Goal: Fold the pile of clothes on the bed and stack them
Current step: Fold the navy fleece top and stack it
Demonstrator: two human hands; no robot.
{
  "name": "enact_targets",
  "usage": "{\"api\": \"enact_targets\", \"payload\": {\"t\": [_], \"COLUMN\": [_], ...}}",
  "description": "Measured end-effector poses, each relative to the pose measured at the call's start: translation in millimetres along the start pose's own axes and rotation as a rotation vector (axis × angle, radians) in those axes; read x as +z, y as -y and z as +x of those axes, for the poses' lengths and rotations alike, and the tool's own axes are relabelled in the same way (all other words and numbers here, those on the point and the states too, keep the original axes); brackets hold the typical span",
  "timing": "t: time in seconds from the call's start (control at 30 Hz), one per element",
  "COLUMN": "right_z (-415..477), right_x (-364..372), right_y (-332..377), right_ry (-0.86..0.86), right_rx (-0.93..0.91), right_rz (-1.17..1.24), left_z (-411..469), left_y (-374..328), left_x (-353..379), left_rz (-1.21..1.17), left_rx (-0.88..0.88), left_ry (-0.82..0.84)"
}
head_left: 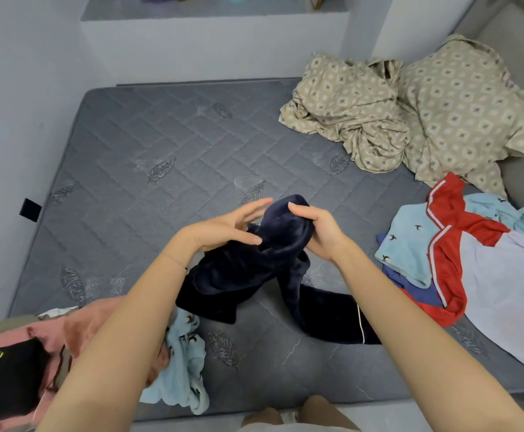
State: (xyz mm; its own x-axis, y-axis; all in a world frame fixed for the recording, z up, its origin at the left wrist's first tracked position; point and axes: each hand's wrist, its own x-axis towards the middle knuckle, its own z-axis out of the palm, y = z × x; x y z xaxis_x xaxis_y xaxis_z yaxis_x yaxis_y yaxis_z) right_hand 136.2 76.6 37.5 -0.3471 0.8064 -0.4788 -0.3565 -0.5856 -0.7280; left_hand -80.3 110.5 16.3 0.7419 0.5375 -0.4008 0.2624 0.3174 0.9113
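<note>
At the middle of the grey mattress (161, 145), the right hand (319, 232) clenches the bunched top of a dark navy fleece garment (254, 275), whose lower end trails on the bed toward 5 o'clock. The left hand (223, 229) has its fingers spread and released, thumb resting on the fabric. The unfolded pile of clothes (472, 260) lies at 3 o'clock, and a pink garment (76, 325) at 8 o'clock.

The mattress (161, 145) is slate grey, quilted in diamonds with darker leaf motifs, and the navy garment (254, 269) has thin white piping. Over to the right, the beige sheet (363, 110) and pillow (460, 101) carry white diamonds. Nearer, there's a red garment (460, 219) with white stripes, a pale blue garment (407, 244) dotted with small dark birds, and at left a pink garment (76, 325).
</note>
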Motion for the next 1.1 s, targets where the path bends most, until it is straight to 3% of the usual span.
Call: {"api": "enact_targets", "payload": {"t": [0.1,0.23,0.37,0.5,0.63,0.73,0.83,0.9,1.1], "right_z": [-6,-14,-21,-23,-17,-17,-17,-16,-23], "right_x": [3,-2,-13,-21,-25,-22,-14,-9,-6], "right_y": [11,21,23,20,14,12,11,10,8], "right_ry": [0.008,-0.016,-0.007,-0.084,-0.219,-0.118,-0.032,-0.039,-0.068], "right_rx": [0.043,0.066,0.032,-0.030,-0.170,-0.181,-0.128,-0.129,-0.105], "right_rz": [0.017,0.159,0.208,0.186,0.021,-0.163,-0.244,-0.165,0.072], "left_z": [3,16,22,14,2,-2,-5,-8,-31], "left_y": [-4,0,1,5,7,7,7,11,26], "left_x": [7,26,39,21,17,26,33,31,18], "left_rz": [-0.005,0.251,0.268,0.452,0.467,0.419,0.362,0.391,0.345], "left_rx": [-0.031,-0.177,-0.021,0.018,0.035,0.115,0.169,0.150,0.050], "left_ry": [0.122,0.009,-0.069,-0.406,-0.754,-0.911,-0.900,-0.837,-0.511]}}
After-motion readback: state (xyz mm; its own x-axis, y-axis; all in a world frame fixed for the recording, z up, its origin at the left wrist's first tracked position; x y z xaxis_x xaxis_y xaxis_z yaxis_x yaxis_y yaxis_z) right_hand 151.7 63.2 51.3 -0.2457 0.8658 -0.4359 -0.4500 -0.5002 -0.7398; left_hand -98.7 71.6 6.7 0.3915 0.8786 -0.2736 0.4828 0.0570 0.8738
